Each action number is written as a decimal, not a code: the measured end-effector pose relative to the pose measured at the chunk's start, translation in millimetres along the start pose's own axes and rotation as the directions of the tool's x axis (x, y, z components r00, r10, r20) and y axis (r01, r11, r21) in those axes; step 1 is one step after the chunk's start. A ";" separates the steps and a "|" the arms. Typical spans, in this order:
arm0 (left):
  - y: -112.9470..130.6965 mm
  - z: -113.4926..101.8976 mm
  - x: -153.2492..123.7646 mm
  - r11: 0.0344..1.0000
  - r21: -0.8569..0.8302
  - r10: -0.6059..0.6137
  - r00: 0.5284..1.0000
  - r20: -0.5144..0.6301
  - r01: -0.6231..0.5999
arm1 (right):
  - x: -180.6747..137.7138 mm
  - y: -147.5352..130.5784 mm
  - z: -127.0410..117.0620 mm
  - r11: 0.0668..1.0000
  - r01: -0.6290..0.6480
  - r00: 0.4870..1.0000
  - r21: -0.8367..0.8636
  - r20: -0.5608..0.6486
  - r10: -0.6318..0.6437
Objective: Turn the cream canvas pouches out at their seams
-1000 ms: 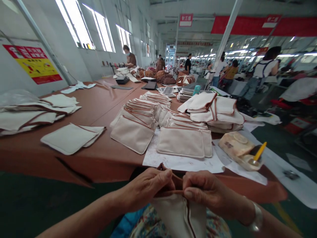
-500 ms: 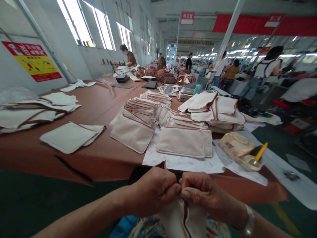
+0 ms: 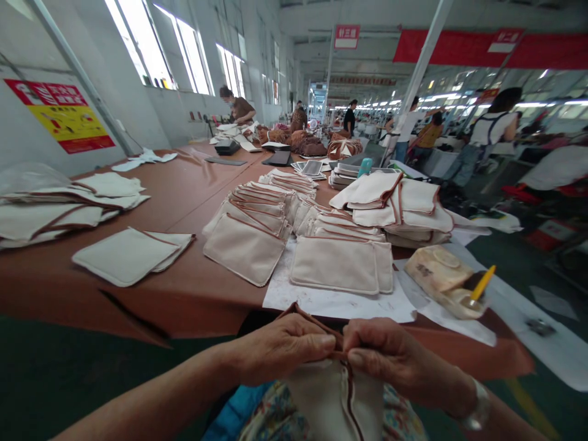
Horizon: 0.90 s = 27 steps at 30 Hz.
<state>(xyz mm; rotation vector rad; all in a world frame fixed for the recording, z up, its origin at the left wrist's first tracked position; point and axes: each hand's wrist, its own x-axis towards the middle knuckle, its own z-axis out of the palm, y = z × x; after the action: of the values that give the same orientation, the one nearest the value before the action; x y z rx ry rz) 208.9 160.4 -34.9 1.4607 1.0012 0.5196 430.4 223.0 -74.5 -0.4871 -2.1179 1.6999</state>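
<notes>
Over my lap, in front of the table edge, I hold a cream fabric pouch (image 3: 316,398) with brown edging and a dark brown strip running down its middle. My left hand (image 3: 285,348) is closed on the pouch's brown top edge, thumb laid along it and fingers on the far side. Beside it, my right hand (image 3: 390,355) pinches the same edge where the brown strip begins. Part of the brown edging stands up behind my left hand. Just beyond my hands, on white paper (image 3: 294,300), lie rows of similar cream pouches (image 3: 337,263).
The brown-covered table (image 3: 220,306) holds another cream stack (image 3: 413,202) at right and more pieces (image 3: 128,254) at left. A stained container (image 3: 441,275) with a yellow-handled tool (image 3: 483,283) sits near the right corner. Several people work farther back.
My left hand has loosened from a fist into a flatter grip with the thumb extended. My hands are slightly farther apart, and more of the pouch's brown edge shows.
</notes>
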 end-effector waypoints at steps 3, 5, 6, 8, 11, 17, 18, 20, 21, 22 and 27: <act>-0.2 7.5 3.7 0.987 0.161 0.021 1.000 -0.015 -0.018 | 3.4 0.2 5.3 0.999 0.014 0.998 -0.040 -0.059 -0.016; -1.8 8.0 4.7 0.957 0.283 0.083 0.994 -0.071 -0.060 | 5.2 2.3 7.0 0.999 0.020 0.995 -0.045 -0.093 -0.024; -3.8 5.3 4.1 0.950 0.304 0.096 0.993 -0.075 -0.069 | 4.8 4.2 6.4 0.999 0.021 0.995 -0.026 -0.101 -0.024; -11.1 -6.7 0.3 0.964 0.261 0.056 0.998 -0.009 -0.052 | 0.7 10.4 0.7 0.998 0.019 0.994 0.057 -0.108 -0.013; -27.9 -31.7 -9.5 0.976 0.215 -0.062 0.989 0.135 0.032 | -11.5 23.1 -19.7 0.964 0.005 0.987 0.265 -0.157 0.038; -18.5 -27.0 -8.5 0.927 0.373 0.028 1.000 0.009 -0.029 | -4.7 13.6 -49.2 0.995 -0.092 0.996 -0.040 -0.005 0.092; -8.4 -20.2 -4.4 0.922 0.383 0.062 0.998 0.012 -0.062 | 2.8 7.1 -44.3 0.990 -0.030 0.999 -0.140 0.029 0.034; 11.2 -11.5 3.8 0.913 0.393 0.112 0.994 0.021 -0.111 | 18.9 -3.4 -27.0 0.969 0.109 0.987 -0.220 0.136 -0.080; 18.2 -11.6 6.4 0.915 0.390 0.098 0.994 0.042 -0.107 | 25.8 -6.1 -16.9 0.965 0.150 0.975 -0.217 0.193 -0.108; 21.8 -15.2 7.3 0.922 0.379 0.060 0.996 0.067 -0.081 | 31.0 -7.0 -7.8 0.968 0.159 0.963 -0.194 0.244 -0.109; -8.4 -64.8 -13.3 0.945 0.062 -0.328 0.932 0.153 0.322 | 26.5 3.4 1.0 0.979 0.178 0.976 -0.098 0.142 -0.164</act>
<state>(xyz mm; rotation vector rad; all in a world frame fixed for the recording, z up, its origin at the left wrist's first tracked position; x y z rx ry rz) 147.4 185.5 -28.7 1.3108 1.0994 0.1409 407.0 235.8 -76.0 -0.2179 -2.2849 1.5648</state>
